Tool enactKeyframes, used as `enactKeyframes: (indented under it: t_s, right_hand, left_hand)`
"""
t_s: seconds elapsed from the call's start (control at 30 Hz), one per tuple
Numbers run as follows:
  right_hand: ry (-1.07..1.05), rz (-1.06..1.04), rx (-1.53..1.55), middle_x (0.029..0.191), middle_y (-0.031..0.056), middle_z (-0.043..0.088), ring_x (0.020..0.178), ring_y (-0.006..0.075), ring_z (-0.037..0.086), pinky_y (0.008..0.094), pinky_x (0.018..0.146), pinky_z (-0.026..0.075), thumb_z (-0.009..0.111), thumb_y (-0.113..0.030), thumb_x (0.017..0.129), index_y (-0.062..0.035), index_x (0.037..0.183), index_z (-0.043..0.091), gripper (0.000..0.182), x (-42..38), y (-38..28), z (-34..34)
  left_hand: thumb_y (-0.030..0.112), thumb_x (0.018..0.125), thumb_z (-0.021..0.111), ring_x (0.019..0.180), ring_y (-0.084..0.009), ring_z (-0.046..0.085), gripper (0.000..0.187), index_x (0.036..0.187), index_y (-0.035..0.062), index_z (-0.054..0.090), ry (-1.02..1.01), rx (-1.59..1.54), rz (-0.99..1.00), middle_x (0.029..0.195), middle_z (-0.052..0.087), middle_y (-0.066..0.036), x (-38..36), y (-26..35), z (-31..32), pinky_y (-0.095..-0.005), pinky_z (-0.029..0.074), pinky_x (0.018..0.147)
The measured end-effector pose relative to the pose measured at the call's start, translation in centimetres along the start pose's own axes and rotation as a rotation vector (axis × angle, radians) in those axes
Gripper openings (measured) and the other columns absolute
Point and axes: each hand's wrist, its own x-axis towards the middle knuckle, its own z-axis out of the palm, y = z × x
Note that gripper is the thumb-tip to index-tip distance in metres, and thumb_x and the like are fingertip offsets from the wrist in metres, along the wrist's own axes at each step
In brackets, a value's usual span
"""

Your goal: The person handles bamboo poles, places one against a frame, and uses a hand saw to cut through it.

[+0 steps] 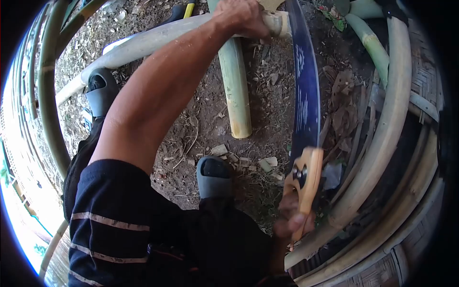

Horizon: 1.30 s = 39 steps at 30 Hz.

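Note:
My right hand (pixel 290 216) is wrapped round the wooden handle of a hand saw (pixel 306 91). The saw's blue blade with white print runs up to the top edge of the view, beside the cut end of a pale bamboo pole (pixel 158 37). My left hand (pixel 241 18) presses down on that pole near its end, fingers curled over it. Under the pole lies a shorter green bamboo piece (pixel 233 91), pointing toward me. Whether the saw teeth touch the bamboo cannot be made out.
Several bamboo poles (pixel 389 124) curve along the right, beside woven bamboo panels (pixel 424 76). More poles (pixel 48 86) stand at left. My sandalled feet (pixel 213 177) rest on dirt scattered with wood chips (pixel 220 149). A tool with a yellow and black handle (pixel 189 9) lies at the top.

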Motion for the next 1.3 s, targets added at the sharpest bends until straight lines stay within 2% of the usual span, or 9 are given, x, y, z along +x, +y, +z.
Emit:
enactKeyframes:
  t_s: [0.1,0.2,0.37,0.43,0.57,0.8,0.87,1.03,1.3]
  right_hand:
    - [0.467,0.471,1.191,0.063,0.0091,0.058,0.055,0.0228,0.063,0.0349,0.053,0.059,0.051,-0.017,0.103,0.0094,0.110,0.051,0.027,2.3,-2.7,2.9]
    - [0.065,0.639,1.447,0.056,0.0049,0.053,0.048,0.0122,0.047,0.0319,0.046,0.033,0.056,-0.021,0.107,-0.0014,0.078,0.063,0.035,16.0,-3.3,6.6]
    - [0.138,0.460,1.179,0.061,0.0115,0.062,0.059,0.0266,0.069,0.0386,0.063,0.062,0.047,-0.027,0.102,0.0022,0.072,0.059,0.043,3.3,-1.8,1.2]
    - [0.456,0.903,1.367,0.060,0.0108,0.061,0.059,0.0274,0.069,0.0390,0.069,0.066,0.044,-0.028,0.103,0.0015,0.071,0.058,0.046,1.5,-4.4,0.0]
    - [0.005,0.652,1.365,0.058,0.0065,0.059,0.048,0.0143,0.056,0.0314,0.046,0.040,0.060,-0.023,0.103,0.0000,0.076,0.063,0.036,11.8,-2.6,6.4]
    - [0.079,0.405,1.244,0.061,0.0116,0.061,0.053,0.0191,0.061,0.0318,0.054,0.052,0.053,-0.025,0.101,0.0031,0.075,0.062,0.039,2.4,-1.4,0.8]
    - [0.072,0.493,1.365,0.083,0.0278,0.073,0.070,0.0312,0.076,0.0356,0.061,0.061,0.063,-0.022,0.095,0.0154,0.095,0.067,0.038,0.6,-1.1,-0.9]
    - [0.061,0.479,1.402,0.060,0.0080,0.059,0.047,0.0190,0.057,0.0325,0.048,0.044,0.061,-0.015,0.099,0.0022,0.083,0.067,0.024,17.5,-3.7,5.1]
    - [0.180,0.631,1.423,0.065,0.0149,0.065,0.054,0.0233,0.066,0.0326,0.054,0.055,0.062,-0.019,0.096,0.0088,0.081,0.066,0.032,2.0,-1.4,-0.7]
  left_hand:
    - [0.057,0.064,0.084,0.103,-0.0391,0.074,0.071,0.116,0.0085,0.078,0.048,-0.019,-0.008,0.107,0.076,-0.025,0.2,-0.3,2.1,-0.0472,0.060,0.090]
    - [0.055,0.063,0.084,0.104,-0.0391,0.074,0.071,0.116,0.0086,0.078,0.057,-0.018,-0.019,0.108,0.076,-0.025,-0.8,0.2,0.3,-0.0472,0.060,0.090]
    - [0.055,0.063,0.084,0.102,-0.0377,0.075,0.072,0.115,0.0059,0.077,-0.108,-0.049,0.011,0.106,0.076,-0.024,0.3,-0.5,-0.9,-0.0450,0.061,0.087]
    - [0.056,0.062,0.084,0.101,-0.0378,0.075,0.073,0.115,0.0061,0.077,0.013,-0.001,-0.021,0.105,0.076,-0.024,1.2,-0.9,-0.1,-0.0444,0.061,0.086]
    - [0.059,0.064,0.083,0.104,-0.0350,0.075,0.075,0.122,0.0112,0.076,-0.039,0.015,-0.010,0.111,0.077,-0.021,-0.1,-0.5,0.0,-0.0446,0.060,0.090]
    - [0.063,0.060,0.083,0.103,-0.0320,0.075,0.078,0.114,0.0070,0.079,0.002,0.114,0.029,0.113,0.077,-0.017,1.8,-1.2,0.5,-0.0398,0.059,0.089]
    - [0.064,0.059,0.083,0.103,-0.0312,0.075,0.078,0.114,0.0078,0.079,0.005,0.082,0.013,0.111,0.077,-0.018,0.9,-0.7,1.1,-0.0398,0.059,0.090]
    - [0.063,0.058,0.081,0.104,-0.0325,0.075,0.080,0.117,0.0084,0.078,0.043,0.168,-0.058,0.107,0.077,-0.019,-0.1,-0.3,1.5,-0.0413,0.058,0.093]
    - [0.064,0.059,0.081,0.107,-0.0344,0.074,0.083,0.121,0.0086,0.077,0.002,0.107,-0.014,0.111,0.077,-0.021,-1.2,-0.2,2.1,-0.0435,0.057,0.095]
